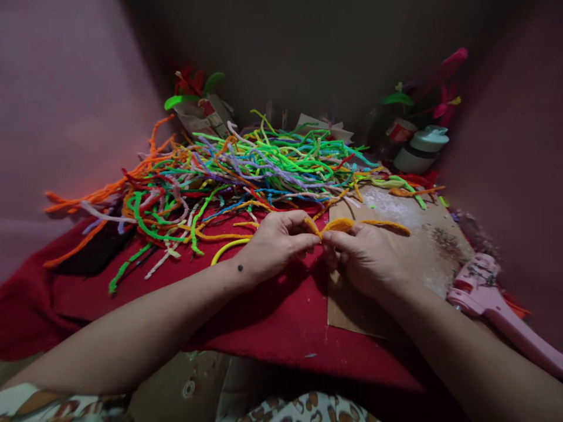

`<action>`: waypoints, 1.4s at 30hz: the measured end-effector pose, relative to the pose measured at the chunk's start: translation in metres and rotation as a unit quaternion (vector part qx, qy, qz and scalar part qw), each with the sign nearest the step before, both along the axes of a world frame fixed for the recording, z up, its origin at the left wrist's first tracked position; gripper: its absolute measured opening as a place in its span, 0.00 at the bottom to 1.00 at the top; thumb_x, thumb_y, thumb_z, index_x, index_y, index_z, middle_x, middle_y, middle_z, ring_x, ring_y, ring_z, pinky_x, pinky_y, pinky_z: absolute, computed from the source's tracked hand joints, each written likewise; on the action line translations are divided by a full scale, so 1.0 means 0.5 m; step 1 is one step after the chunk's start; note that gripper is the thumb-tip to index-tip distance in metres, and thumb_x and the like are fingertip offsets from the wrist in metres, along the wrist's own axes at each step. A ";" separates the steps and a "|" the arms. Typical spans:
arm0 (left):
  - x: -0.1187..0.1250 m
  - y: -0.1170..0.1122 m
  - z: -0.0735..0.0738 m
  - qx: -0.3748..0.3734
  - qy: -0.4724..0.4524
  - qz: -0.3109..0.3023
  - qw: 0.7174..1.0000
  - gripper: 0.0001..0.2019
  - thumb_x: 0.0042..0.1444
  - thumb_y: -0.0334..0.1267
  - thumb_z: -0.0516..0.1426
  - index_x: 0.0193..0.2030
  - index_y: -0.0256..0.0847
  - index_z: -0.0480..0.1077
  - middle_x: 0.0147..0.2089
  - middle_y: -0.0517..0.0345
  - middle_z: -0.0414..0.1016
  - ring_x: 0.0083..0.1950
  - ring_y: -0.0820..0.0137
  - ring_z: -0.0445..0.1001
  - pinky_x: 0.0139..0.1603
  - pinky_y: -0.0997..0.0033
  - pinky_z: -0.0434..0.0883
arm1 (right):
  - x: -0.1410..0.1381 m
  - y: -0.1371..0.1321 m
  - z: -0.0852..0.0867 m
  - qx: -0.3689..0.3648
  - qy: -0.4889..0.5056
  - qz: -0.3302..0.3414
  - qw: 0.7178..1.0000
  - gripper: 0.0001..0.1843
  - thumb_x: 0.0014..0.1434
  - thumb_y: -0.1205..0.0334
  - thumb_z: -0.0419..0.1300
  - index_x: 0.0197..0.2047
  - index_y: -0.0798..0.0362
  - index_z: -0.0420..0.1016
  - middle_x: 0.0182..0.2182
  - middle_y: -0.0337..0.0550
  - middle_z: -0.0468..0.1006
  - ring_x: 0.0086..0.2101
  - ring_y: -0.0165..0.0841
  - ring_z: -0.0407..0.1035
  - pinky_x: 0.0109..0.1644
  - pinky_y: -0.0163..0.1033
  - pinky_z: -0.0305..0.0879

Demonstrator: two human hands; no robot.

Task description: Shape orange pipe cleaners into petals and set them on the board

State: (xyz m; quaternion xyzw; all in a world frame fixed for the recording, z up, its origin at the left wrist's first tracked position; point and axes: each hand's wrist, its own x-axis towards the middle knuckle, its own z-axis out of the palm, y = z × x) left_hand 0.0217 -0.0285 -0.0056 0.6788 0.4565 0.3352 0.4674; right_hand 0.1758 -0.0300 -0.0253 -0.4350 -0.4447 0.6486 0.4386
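Left hand (281,237) and right hand (372,253) pinch an orange fuzzy piece (339,224) — petal-like shapes seemingly formed; loose stems (272,161) remain heaped toward twelve o'clock.

The orange strip (340,224) looks fuzzy, the pink tool (499,310) smooth plastic.

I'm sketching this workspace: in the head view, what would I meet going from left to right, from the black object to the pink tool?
Black object, yellow cord, left hand, right hand, bottle, pink tool.
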 end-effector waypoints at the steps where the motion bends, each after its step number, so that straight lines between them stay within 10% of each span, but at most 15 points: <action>1: -0.002 0.000 -0.004 0.061 0.029 -0.003 0.998 0.04 0.51 0.32 0.53 0.30 0.36 0.68 0.25 0.62 0.68 0.26 0.77 0.65 0.28 0.77 0.63 | -0.001 -0.001 0.000 -0.010 0.015 0.004 1.000 0.11 0.46 0.67 0.59 0.15 0.54 0.67 0.12 0.34 0.63 0.15 0.24 0.54 0.20 0.34 0.49; 5: -0.013 0.004 -0.027 0.363 0.202 -0.069 0.907 0.08 0.56 0.33 0.50 0.31 0.38 0.70 0.29 0.56 0.70 0.32 0.72 0.66 0.35 0.72 0.63 | -0.003 -0.001 -0.009 -0.033 0.081 0.008 0.996 0.13 0.46 0.68 0.58 0.13 0.54 0.64 0.11 0.33 0.60 0.14 0.23 0.53 0.20 0.33 0.47; 8: -0.016 0.007 -0.030 0.435 0.237 -0.098 0.863 0.10 0.57 0.34 0.48 0.33 0.38 0.70 0.31 0.53 0.72 0.34 0.71 0.67 0.37 0.71 0.63 | -0.003 0.002 -0.011 -0.035 0.097 0.007 0.995 0.13 0.44 0.68 0.59 0.12 0.54 0.62 0.11 0.32 0.59 0.14 0.23 0.51 0.19 0.33 0.46; 13: -0.015 0.014 -0.007 0.070 0.012 -0.048 0.996 0.10 0.56 0.40 0.51 0.34 0.35 0.68 0.29 0.57 0.71 0.28 0.75 0.69 0.28 0.77 0.65 | 0.002 0.003 -0.004 -0.004 0.041 -0.013 0.999 0.10 0.46 0.64 0.61 0.17 0.55 0.66 0.13 0.33 0.62 0.15 0.23 0.53 0.19 0.33 0.48; 16: -0.019 0.022 -0.001 -0.166 -0.083 -0.103 0.977 0.12 0.54 0.43 0.53 0.32 0.34 0.67 0.27 0.58 0.71 0.23 0.77 0.68 0.22 0.79 0.63 | 0.005 -0.001 0.001 0.033 -0.026 -0.010 0.999 0.08 0.47 0.63 0.60 0.20 0.54 0.68 0.14 0.33 0.65 0.17 0.24 0.57 0.21 0.32 0.50; 20: -0.019 0.022 0.004 -0.210 -0.059 -0.133 0.967 0.11 0.52 0.42 0.55 0.31 0.34 0.68 0.26 0.58 0.71 0.21 0.78 0.66 0.19 0.80 0.61 | 0.003 -0.007 0.007 0.057 -0.072 -0.010 0.996 0.06 0.48 0.64 0.58 0.22 0.53 0.70 0.16 0.33 0.67 0.18 0.24 0.58 0.21 0.32 0.51; 22: -0.016 0.015 0.006 -0.133 0.008 -0.133 0.982 0.10 0.54 0.39 0.53 0.31 0.34 0.69 0.27 0.57 0.72 0.23 0.77 0.68 0.21 0.80 0.62 | 0.000 -0.009 0.010 0.051 -0.064 -0.016 0.997 0.06 0.48 0.65 0.58 0.21 0.54 0.70 0.15 0.33 0.66 0.17 0.24 0.57 0.21 0.32 0.51; 25: -0.013 0.005 -0.002 0.170 0.186 -0.090 0.964 0.10 0.56 0.35 0.50 0.31 0.34 0.70 0.26 0.56 0.73 0.26 0.75 0.70 0.26 0.78 0.64 | -0.004 -0.009 0.009 0.017 -0.027 -0.032 0.999 0.10 0.46 0.66 0.58 0.17 0.54 0.65 0.12 0.32 0.62 0.15 0.23 0.54 0.19 0.32 0.49; 29: -0.018 -0.003 -0.018 0.554 0.348 -0.042 0.755 0.11 0.57 0.32 0.48 0.35 0.32 0.71 0.30 0.51 0.75 0.30 0.70 0.70 0.31 0.71 0.66 | -0.007 -0.004 0.002 -0.068 0.110 -0.025 0.991 0.09 0.43 0.67 0.59 0.17 0.55 0.63 0.13 0.32 0.61 0.15 0.22 0.52 0.17 0.30 0.48; 31: -0.021 -0.001 -0.021 0.601 0.339 -0.034 0.723 0.10 0.57 0.31 0.49 0.38 0.33 0.70 0.31 0.50 0.75 0.32 0.69 0.71 0.34 0.69 0.67 | -0.006 -0.001 0.000 -0.100 0.162 -0.014 0.982 0.06 0.42 0.67 0.60 0.20 0.57 0.66 0.16 0.33 0.64 0.17 0.22 0.55 0.17 0.29 0.49; 34: -0.023 0.011 -0.015 0.487 0.225 0.017 0.844 0.08 0.56 0.32 0.50 0.40 0.36 0.69 0.33 0.54 0.75 0.34 0.72 0.71 0.36 0.72 0.68 | -0.003 0.005 -0.001 -0.089 0.185 -0.015 0.979 0.06 0.42 0.67 0.62 0.21 0.57 0.67 0.16 0.33 0.64 0.17 0.21 0.55 0.17 0.28 0.50; 37: -0.026 0.030 -0.006 0.176 0.023 0.055 0.983 0.10 0.55 0.35 0.53 0.43 0.37 0.66 0.32 0.58 0.73 0.28 0.77 0.70 0.27 0.78 0.68 | -0.001 0.008 0.001 -0.057 0.189 -0.012 0.980 0.07 0.43 0.66 0.62 0.20 0.57 0.66 0.15 0.33 0.64 0.16 0.21 0.55 0.17 0.28 0.50; 39: -0.029 0.039 -0.003 -0.043 -0.087 0.014 0.995 0.10 0.55 0.39 0.52 0.40 0.35 0.66 0.27 0.60 0.71 0.20 0.79 0.65 0.18 0.81 0.63 | 0.000 0.008 0.004 -0.041 0.189 0.006 0.981 0.09 0.44 0.66 0.61 0.18 0.56 0.66 0.14 0.33 0.62 0.16 0.21 0.53 0.17 0.29 0.49; 42: -0.032 0.043 -0.003 -0.286 -0.151 -0.121 0.938 0.18 0.57 0.48 0.49 0.32 0.32 0.67 0.22 0.56 0.71 0.14 0.78 0.63 0.11 0.81 0.58 | 0.000 0.007 0.005 -0.026 0.156 0.018 0.987 0.11 0.45 0.65 0.61 0.16 0.56 0.64 0.13 0.33 0.61 0.15 0.22 0.53 0.18 0.30 0.49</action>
